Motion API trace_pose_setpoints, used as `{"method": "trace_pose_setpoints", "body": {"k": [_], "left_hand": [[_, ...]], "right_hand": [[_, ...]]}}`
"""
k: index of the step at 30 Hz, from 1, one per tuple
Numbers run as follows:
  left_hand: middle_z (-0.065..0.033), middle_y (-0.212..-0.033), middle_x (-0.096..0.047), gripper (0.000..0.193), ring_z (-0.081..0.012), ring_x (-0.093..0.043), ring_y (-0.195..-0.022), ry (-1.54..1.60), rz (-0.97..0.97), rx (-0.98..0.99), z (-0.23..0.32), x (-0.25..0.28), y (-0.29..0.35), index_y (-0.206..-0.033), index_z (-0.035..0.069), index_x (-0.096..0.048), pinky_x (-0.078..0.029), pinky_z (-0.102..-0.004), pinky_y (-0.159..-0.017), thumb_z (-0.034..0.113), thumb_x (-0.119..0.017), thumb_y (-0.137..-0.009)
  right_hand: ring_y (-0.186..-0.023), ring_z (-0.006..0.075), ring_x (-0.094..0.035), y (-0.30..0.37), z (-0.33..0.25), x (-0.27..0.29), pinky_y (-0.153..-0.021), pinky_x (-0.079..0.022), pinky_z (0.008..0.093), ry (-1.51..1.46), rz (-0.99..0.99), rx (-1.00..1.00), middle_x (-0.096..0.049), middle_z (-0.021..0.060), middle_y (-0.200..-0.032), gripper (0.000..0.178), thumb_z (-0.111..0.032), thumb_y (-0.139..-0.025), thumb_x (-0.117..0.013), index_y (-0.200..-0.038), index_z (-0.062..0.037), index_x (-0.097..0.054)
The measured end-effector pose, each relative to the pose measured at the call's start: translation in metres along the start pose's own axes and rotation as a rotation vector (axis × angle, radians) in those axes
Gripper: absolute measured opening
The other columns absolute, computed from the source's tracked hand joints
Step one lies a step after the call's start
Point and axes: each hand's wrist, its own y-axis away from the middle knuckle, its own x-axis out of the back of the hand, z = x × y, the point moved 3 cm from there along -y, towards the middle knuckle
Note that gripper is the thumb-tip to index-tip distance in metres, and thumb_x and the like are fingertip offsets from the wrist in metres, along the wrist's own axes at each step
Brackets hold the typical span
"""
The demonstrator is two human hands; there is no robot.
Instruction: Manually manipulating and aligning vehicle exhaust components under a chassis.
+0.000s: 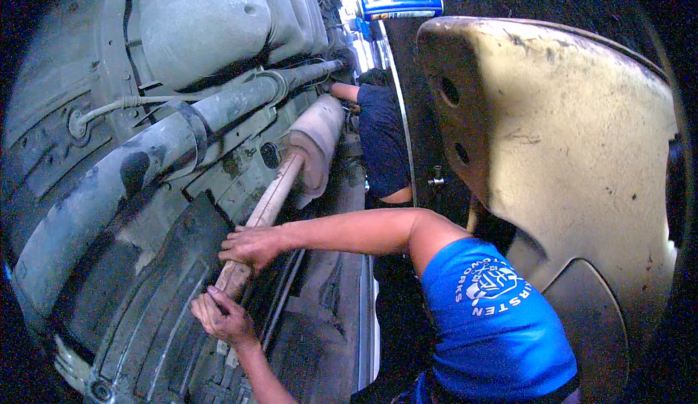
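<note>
A pale, worn exhaust pipe [275,197] runs at a slant below the vehicle's underside, with a fat muffler [317,138] at its upper end. My right hand [253,247] wraps over the pipe, the arm reaching in from a blue sleeve [502,324]. Lower down, my left hand [222,317] closes on the same pipe near its lower stretch, with part of the grip hidden. Beyond the muffler a co-worker in a dark shirt [383,138] reaches an arm [344,91] toward the far end of the exhaust; that hand is mostly hidden.
A thick grey driveshaft tube [156,142] crosses the underside at left, below a rounded tank [203,22]. On the right stands a large yellowish metal panel [582,128] with holes. A blue spray can [401,5] lies at the top, beside the panel's upper edge.
</note>
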Motion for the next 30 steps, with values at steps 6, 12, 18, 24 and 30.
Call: {"method": "trace_pose_setpoints", "body": {"k": [6,12,18,24,30], "left_hand": [[-0.0236,-0.071,-0.050,0.026,-0.0419,-0.049,-0.070,0.001,-0.028,0.011,-0.007,-0.004,0.005,-0.074,-0.007,-0.052,-0.044,-0.0517,-0.078,0.006,-0.050,-0.096],[-0.0229,-0.068,-0.049,0.027,-0.0413,-0.048,-0.068,0.029,-0.061,0.049,-0.001,-0.005,0.000,-0.072,-0.006,-0.052,-0.045,-0.0511,-0.079,0.006,-0.049,-0.096],[-0.0220,-0.067,-0.047,0.027,-0.0406,-0.045,-0.065,-0.013,0.001,-0.086,-0.006,-0.005,0.000,-0.070,-0.004,-0.050,-0.043,-0.0500,-0.074,0.005,-0.049,-0.095],[-0.0229,-0.068,-0.049,0.026,-0.0420,-0.047,-0.067,0.039,-0.052,0.014,0.001,-0.006,-0.002,-0.072,-0.005,-0.052,-0.044,-0.0502,-0.075,0.005,-0.050,-0.095],[-0.0256,-0.074,-0.055,0.024,-0.0446,-0.053,-0.076,-0.040,0.049,0.029,0.000,-0.003,0.004,-0.079,-0.009,-0.058,-0.045,-0.0532,-0.084,0.007,-0.051,-0.095]], "right_hand": [[-0.114,0.0352,-0.049,-0.001,0.000,0.001,-0.092,-0.041,0.0522,0.011,-0.014,0.002,-0.053,0.0150,-0.116,0.090,-0.029,-0.055,-0.087,-0.131,-0.0056,-0.046],[-0.115,0.0347,-0.049,0.000,0.001,0.004,-0.093,-0.041,0.0526,-0.011,-0.075,-0.051,-0.052,0.0145,-0.119,0.090,-0.031,-0.055,-0.087,-0.132,-0.0066,-0.045],[-0.115,0.0338,-0.050,-0.002,-0.001,0.007,-0.096,-0.040,0.0508,0.030,-0.038,-0.007,-0.053,0.0134,-0.120,0.094,-0.032,-0.052,-0.088,-0.132,-0.0063,-0.046],[-0.114,0.0337,-0.050,0.003,0.005,0.003,-0.096,-0.040,0.0503,0.036,-0.022,-0.003,-0.053,0.0134,-0.118,0.091,-0.030,-0.053,-0.088,-0.130,-0.0054,-0.046],[-0.112,0.0344,-0.051,0.005,0.004,-0.004,-0.093,-0.042,0.0515,0.001,0.037,0.009,-0.053,0.0142,-0.115,0.086,-0.027,-0.056,-0.086,-0.130,-0.0057,-0.046]]}}
